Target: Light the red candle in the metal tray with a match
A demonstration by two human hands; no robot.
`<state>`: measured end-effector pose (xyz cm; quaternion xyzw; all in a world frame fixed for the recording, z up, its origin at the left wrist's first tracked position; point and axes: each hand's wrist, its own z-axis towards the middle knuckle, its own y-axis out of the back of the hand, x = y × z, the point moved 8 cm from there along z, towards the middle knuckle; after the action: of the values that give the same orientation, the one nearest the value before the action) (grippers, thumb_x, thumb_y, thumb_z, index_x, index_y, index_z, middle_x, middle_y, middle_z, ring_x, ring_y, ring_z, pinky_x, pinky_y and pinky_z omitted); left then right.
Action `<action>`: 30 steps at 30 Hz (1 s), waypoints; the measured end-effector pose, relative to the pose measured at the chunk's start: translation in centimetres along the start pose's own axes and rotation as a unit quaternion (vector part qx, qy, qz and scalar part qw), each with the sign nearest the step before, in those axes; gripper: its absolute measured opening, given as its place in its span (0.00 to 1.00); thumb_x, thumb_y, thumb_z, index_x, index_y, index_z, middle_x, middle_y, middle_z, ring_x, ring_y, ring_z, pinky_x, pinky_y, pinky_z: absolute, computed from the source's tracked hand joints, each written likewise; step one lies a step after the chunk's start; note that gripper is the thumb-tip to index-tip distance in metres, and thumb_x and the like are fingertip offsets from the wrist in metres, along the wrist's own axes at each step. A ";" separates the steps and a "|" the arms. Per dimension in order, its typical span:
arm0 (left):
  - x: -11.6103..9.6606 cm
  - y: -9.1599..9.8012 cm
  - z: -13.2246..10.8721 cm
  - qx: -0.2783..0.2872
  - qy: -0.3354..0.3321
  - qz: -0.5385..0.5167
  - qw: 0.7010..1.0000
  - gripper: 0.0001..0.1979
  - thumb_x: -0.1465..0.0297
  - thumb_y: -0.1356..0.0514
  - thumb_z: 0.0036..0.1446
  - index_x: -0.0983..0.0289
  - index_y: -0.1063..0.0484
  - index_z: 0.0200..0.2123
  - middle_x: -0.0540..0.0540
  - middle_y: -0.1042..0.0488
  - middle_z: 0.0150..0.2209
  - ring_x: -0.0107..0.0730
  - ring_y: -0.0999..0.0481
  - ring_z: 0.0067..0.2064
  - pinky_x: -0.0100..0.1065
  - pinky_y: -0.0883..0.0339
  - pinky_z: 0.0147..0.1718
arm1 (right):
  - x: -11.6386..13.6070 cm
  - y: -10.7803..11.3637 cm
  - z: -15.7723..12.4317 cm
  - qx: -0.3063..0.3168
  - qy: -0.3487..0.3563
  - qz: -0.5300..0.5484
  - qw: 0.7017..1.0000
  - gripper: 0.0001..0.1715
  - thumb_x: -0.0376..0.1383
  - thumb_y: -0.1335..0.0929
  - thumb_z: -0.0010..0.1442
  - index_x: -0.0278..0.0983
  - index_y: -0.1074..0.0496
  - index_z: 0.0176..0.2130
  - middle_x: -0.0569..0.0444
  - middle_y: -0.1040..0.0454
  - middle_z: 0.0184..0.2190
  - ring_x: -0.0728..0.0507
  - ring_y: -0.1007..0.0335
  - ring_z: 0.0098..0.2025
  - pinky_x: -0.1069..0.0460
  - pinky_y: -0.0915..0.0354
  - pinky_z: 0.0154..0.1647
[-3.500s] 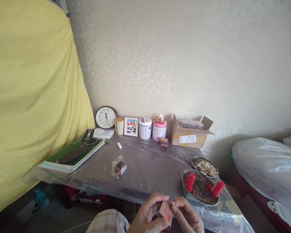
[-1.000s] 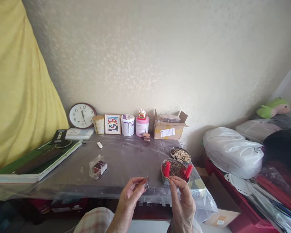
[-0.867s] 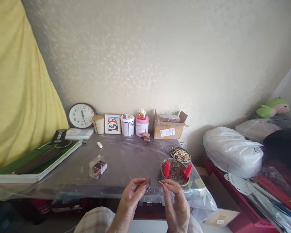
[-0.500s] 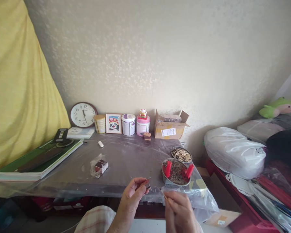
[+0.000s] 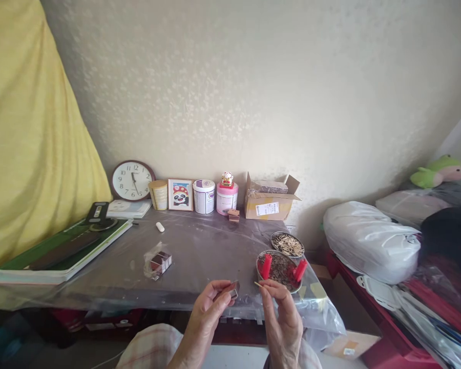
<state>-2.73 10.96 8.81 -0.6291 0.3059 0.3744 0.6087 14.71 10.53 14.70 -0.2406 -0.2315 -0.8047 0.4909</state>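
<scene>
My left hand [image 5: 211,307] is closed on a small matchbox [image 5: 234,291], whose dark side and pale end stick out past the fingertips. Between thumb and fingertips my right hand [image 5: 278,312] pinches a thin matchstick [image 5: 257,284] that points left toward the box, apart from it. Just beyond the right hand stands an oval metal tin [image 5: 258,266] of dark grainy filling, with two red candles [image 5: 266,266] [image 5: 300,270] upright in it, the right one leaning. Behind the tin, a round dish [image 5: 302,252] holds many loose matchsticks [image 5: 287,244].
Plastic-wrapped matchboxes [image 5: 160,262] lie left of my hands on the plastic-covered table [image 5: 200,246]. A large green book [image 5: 57,251] is at the left. Along the wall stand a clock [image 5: 132,180], tubs [image 5: 204,197] and an open cardboard box [image 5: 269,207]. White bags [image 5: 371,241] sit at the right.
My right hand has risen and turned, bringing the matchstick up level with the matchbox. The left hand stays nearly in place, with the box turned slightly.
</scene>
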 end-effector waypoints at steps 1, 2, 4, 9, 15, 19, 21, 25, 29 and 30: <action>0.0 -0.1 -0.1 0.000 -0.001 -0.003 1.000 0.13 0.61 0.33 0.50 0.62 0.23 0.37 0.55 0.20 0.39 0.38 0.26 0.43 0.38 0.36 0.46 | 0.4 -0.4 -0.2 0.009 0.012 0.008 1.000 0.02 0.32 0.33 0.61 0.39 0.30 0.35 0.53 0.23 0.36 0.48 0.24 0.38 0.55 0.30 0.40; -0.1 -0.2 -0.1 0.002 -0.002 -0.003 1.000 0.12 0.62 0.33 0.51 0.61 0.23 0.37 0.55 0.20 0.39 0.38 0.26 0.44 0.38 0.36 0.46 | 0.8 -0.7 -0.5 0.018 0.027 0.014 0.999 0.03 0.31 0.33 0.62 0.39 0.30 0.36 0.53 0.23 0.36 0.48 0.24 0.38 0.55 0.30 0.40; -0.2 -0.4 -0.2 0.009 -0.005 -0.003 1.000 0.11 0.63 0.34 0.52 0.61 0.23 0.38 0.55 0.20 0.39 0.37 0.27 0.44 0.37 0.36 0.47 | 1.8 -1.4 -0.8 0.042 0.065 0.021 0.997 0.06 0.28 0.34 0.62 0.38 0.30 0.38 0.52 0.23 0.36 0.48 0.24 0.38 0.55 0.29 0.40; 0.0 0.0 -0.1 0.003 -0.002 -0.005 1.000 0.12 0.62 0.34 0.52 0.62 0.23 0.37 0.55 0.20 0.38 0.37 0.26 0.43 0.37 0.36 0.47 | 4.3 -0.9 -0.6 0.047 0.141 -0.008 0.989 0.12 0.24 0.34 0.60 0.38 0.30 0.42 0.50 0.23 0.36 0.47 0.25 0.38 0.52 0.28 0.38; -0.1 0.2 -0.1 0.002 -0.015 0.007 1.000 0.11 0.62 0.35 0.52 0.61 0.23 0.38 0.55 0.20 0.39 0.39 0.25 0.44 0.39 0.35 0.48 | 3.2 -2.3 -1.1 0.093 0.178 -0.046 0.979 0.11 0.27 0.35 0.62 0.40 0.29 0.43 0.49 0.22 0.37 0.44 0.24 0.37 0.50 0.27 0.36; -0.5 0.1 -0.3 -0.006 -0.010 0.026 1.000 0.14 0.60 0.34 0.50 0.62 0.23 0.37 0.59 0.19 0.41 0.43 0.24 0.45 0.43 0.35 0.48 | -0.8 -1.9 -0.4 0.025 0.084 -0.082 0.993 0.05 0.31 0.35 0.63 0.38 0.29 0.38 0.51 0.23 0.35 0.45 0.24 0.36 0.51 0.28 0.38; -0.6 0.3 -0.3 -0.013 -0.002 0.028 1.000 0.15 0.59 0.33 0.48 0.63 0.23 0.36 0.60 0.19 0.41 0.45 0.24 0.45 0.45 0.36 0.49 | -1.6 -0.8 0.0 -0.013 0.038 -0.061 0.997 0.03 0.33 0.34 0.62 0.38 0.29 0.36 0.51 0.23 0.35 0.45 0.25 0.37 0.51 0.29 0.39; -0.8 0.7 -0.2 -0.023 -0.004 0.033 0.999 0.16 0.59 0.33 0.48 0.63 0.23 0.37 0.60 0.18 0.41 0.43 0.25 0.44 0.43 0.35 0.48 | -2.3 0.6 0.6 -0.031 -0.046 -0.017 0.998 0.06 0.37 0.33 0.62 0.39 0.29 0.33 0.54 0.25 0.33 0.45 0.28 0.35 0.52 0.31 0.38; -1.1 0.8 -0.4 -0.034 0.001 0.028 0.999 0.16 0.59 0.33 0.48 0.62 0.23 0.37 0.58 0.19 0.41 0.41 0.25 0.45 0.41 0.35 0.49 | -2.7 1.8 1.0 -0.056 -0.068 0.002 0.996 0.06 0.38 0.32 0.60 0.38 0.28 0.32 0.54 0.27 0.33 0.45 0.31 0.37 0.51 0.34 0.40; -1.2 0.8 -0.4 -0.039 0.000 0.023 0.999 0.16 0.59 0.32 0.48 0.62 0.23 0.37 0.58 0.19 0.41 0.41 0.25 0.44 0.40 0.35 0.49 | -2.9 2.0 1.0 -0.062 -0.070 0.004 0.996 0.07 0.38 0.31 0.60 0.38 0.28 0.32 0.54 0.28 0.33 0.45 0.31 0.37 0.50 0.34 0.40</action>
<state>-4.02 10.37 9.39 -0.6454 0.3056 0.4002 0.5744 17.86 12.28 13.97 -0.3276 -0.2138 -0.7965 0.4610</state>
